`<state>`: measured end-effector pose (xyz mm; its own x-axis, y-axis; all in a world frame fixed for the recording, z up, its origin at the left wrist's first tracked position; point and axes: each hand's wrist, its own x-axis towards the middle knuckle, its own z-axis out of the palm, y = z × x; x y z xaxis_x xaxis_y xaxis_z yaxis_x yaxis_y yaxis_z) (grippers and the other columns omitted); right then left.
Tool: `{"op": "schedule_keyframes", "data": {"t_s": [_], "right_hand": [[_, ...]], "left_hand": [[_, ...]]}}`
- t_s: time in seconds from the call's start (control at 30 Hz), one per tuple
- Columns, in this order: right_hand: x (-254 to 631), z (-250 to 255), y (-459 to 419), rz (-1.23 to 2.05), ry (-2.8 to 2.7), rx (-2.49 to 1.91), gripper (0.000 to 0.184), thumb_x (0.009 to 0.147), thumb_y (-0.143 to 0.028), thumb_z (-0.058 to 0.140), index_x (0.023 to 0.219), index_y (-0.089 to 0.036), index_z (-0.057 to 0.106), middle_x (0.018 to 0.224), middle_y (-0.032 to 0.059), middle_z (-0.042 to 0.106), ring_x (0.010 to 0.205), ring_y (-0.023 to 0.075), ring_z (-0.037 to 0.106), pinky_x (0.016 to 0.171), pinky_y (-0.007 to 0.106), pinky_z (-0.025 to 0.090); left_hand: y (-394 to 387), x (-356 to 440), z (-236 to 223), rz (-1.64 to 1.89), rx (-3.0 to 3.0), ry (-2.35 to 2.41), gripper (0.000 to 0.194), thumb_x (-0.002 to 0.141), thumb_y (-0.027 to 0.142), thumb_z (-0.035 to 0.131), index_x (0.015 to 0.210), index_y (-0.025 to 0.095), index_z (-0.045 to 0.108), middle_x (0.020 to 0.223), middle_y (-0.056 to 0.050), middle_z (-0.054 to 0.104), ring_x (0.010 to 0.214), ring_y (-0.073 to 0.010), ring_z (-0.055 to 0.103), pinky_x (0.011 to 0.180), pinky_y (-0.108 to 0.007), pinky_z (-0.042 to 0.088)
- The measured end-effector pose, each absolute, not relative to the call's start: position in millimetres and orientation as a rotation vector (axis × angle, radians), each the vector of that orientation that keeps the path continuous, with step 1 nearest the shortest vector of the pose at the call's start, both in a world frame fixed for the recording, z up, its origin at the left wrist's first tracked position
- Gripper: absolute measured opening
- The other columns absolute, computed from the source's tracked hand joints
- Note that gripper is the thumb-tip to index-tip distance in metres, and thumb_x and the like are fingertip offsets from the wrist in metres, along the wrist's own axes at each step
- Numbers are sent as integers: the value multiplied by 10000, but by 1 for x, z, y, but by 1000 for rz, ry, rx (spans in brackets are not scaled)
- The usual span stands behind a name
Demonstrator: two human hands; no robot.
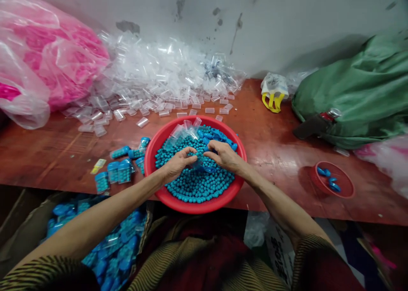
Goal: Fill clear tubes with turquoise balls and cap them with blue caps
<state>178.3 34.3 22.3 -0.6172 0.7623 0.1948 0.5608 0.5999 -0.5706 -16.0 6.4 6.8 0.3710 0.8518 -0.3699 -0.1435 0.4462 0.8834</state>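
A red basin (194,207) on the table is filled with small round turquoise beads (204,189). Over its middle, my left hand (179,162) pinches a clear plastic tube (198,162), whose outline is faint. My right hand (224,156) is close beside it, thumb and forefinger curled together; what they hold, if anything, is too small to tell. Several blue plastic caps (219,136) lie on the beads at the back right of the basin. Clear empty tubes (181,131) rest at the back left. Just below my hands, a blue piece (208,169) lies on the beads.
Left of the basin lie several bead-filled tubes with blue caps (118,172). Below stands a box of filled tubes (116,244). Clear tubes (165,78) are heaped along the wall, beside a pink-filled bag (60,57). At right are a small red basket (346,189) and green sack (353,91).
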Motion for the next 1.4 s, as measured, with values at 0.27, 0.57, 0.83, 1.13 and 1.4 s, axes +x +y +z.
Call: {"op": "schedule_keyframes", "data": {"t_s": [0.27, 0.57, 0.83, 1.13, 1.4], "right_hand": [[171, 12, 23, 845, -2381, -1141, 373, 879, -177, 451, 1252, -180, 431, 1057, 97, 640, 958, 188, 617, 804, 315, 462], [170, 7, 10, 655, -2319, -1089, 264, 844, -148, 498, 1085, -151, 606, 1001, 104, 655, 971, 205, 582, 885, 370, 456], [171, 9, 3, 746, -1912, -1149, 250, 841, -181, 535, 1056, -200, 660, 1036, 41, 694, 979, 167, 629, 916, 324, 468], [169, 10, -5, 567, -1999, -951, 234, 874, -156, 509, 1000, -205, 699, 950, 52, 720, 893, 156, 656, 809, 301, 532], [170, 3, -3, 312, -2084, -793, 218, 877, -146, 513, 979, -199, 698, 905, 62, 724, 844, 172, 656, 755, 329, 534]], "left_hand": [[-4, -15, 8, 729, 933, 1051, 476, 627, 451, 729, 893, 187, 436, 669, 37, 616, 494, -135, 623, 421, -207, 438], [-11, -13, 10, 818, 944, 1016, 508, 644, 509, 699, 911, 181, 418, 683, 12, 631, 452, -121, 593, 353, -177, 357], [-12, -13, 13, 819, 937, 1009, 684, 683, 472, 685, 1221, 172, 385, 739, 10, 618, 463, -109, 582, 360, -188, 363], [-17, -8, 14, 872, 968, 990, 697, 683, 486, 680, 1234, 140, 430, 677, 25, 591, 396, -69, 511, 326, -169, 281], [-23, -8, 20, 854, 902, 982, 726, 675, 486, 687, 1264, 154, 423, 693, 26, 578, 402, -63, 494, 333, -166, 248]]}}
